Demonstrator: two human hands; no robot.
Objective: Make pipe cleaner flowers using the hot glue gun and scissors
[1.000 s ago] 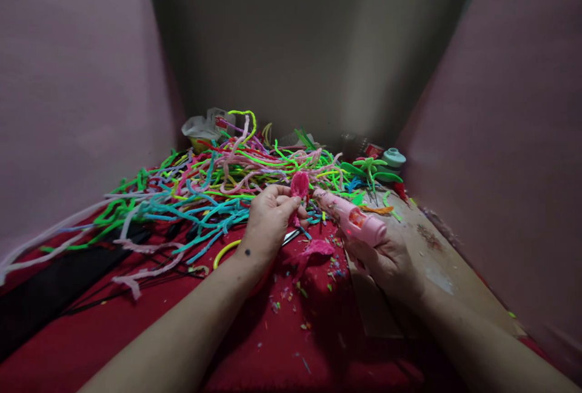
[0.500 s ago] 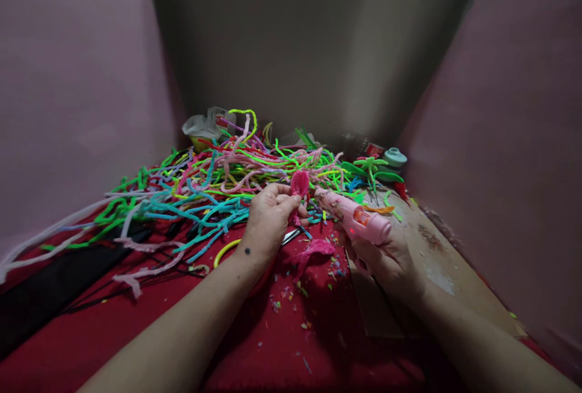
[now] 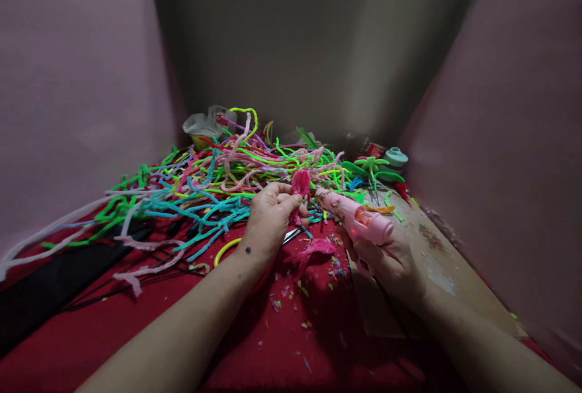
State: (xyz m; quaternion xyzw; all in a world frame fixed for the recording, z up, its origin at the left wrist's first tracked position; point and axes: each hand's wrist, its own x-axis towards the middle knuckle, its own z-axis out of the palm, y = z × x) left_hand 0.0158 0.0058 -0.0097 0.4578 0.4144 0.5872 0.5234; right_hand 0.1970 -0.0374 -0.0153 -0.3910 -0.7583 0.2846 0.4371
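Note:
My left hand [image 3: 269,218] pinches a small magenta pipe-cleaner piece [image 3: 299,184] and holds it up over the red cloth [image 3: 150,320]. My right hand [image 3: 390,258] grips a pink glue gun [image 3: 357,218] whose nozzle points left, close beside the magenta piece. Whether the nozzle touches it I cannot tell. Another magenta fuzzy piece [image 3: 313,251] lies on the cloth just below the two hands.
A big tangle of coloured pipe cleaners [image 3: 204,184] covers the cloth behind my hands. A yellow ring [image 3: 225,248] lies by my left wrist. A green pipe-cleaner figure [image 3: 370,168] and a pale round spool [image 3: 394,157] stand back right. Cardboard [image 3: 431,259] lies right.
The glue gun has shifted slightly right and up in my right hand. My left hand and the magenta piece have hardly moved.

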